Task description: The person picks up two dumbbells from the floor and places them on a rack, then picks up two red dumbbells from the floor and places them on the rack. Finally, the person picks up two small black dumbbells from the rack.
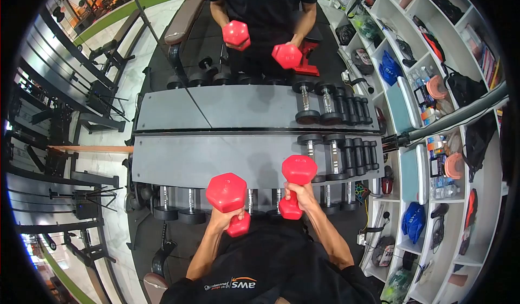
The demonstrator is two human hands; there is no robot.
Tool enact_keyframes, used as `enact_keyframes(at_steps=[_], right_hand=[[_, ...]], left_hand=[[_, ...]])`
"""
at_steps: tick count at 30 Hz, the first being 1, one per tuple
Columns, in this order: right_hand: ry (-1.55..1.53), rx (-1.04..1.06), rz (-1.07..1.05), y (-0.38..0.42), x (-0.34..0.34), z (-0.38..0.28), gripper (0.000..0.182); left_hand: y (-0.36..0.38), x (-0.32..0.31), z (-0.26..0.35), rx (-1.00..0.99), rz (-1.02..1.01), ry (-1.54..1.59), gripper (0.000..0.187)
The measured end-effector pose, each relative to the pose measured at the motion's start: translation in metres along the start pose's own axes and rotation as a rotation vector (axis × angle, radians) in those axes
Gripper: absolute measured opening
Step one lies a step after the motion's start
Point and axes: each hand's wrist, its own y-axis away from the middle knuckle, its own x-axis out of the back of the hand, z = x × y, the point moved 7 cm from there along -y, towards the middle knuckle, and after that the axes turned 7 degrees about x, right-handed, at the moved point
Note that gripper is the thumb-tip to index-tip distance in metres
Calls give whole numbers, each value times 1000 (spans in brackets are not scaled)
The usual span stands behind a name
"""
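Note:
A red hexagonal dumbbell (226,192) is gripped by my left hand (222,218), its larger-looking head tipped up toward the camera and the other head below my fingers. My right hand (301,192) wraps round the handle of a second red dumbbell (299,169), also held on end with one head above the fist and one beneath. Both are raised in front of my black shirt, apart from each other. Beyond them lies the grey top of a dumbbell rack (173,160). A mirror behind it reflects my torso and both red dumbbells.
Black and chrome dumbbells (335,158) stand in a row on the rack top at right, with several more (190,202) on the tier below. White shelves (403,217) with bags and bottles line the right side. Gym machines (81,201) stand at left, a padded bench (155,282) lower left.

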Motion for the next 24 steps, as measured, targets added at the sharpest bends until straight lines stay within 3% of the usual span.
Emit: enact_keyframes(at_steps=[5, 24], right_hand=[[36, -46, 61, -29, 11, 15, 15], [115, -189, 123, -98, 38, 65, 12]], left_hand=[[-3, 13, 0, -63, 44, -15, 24], [-53, 24, 2, 84, 216, -106, 18]])
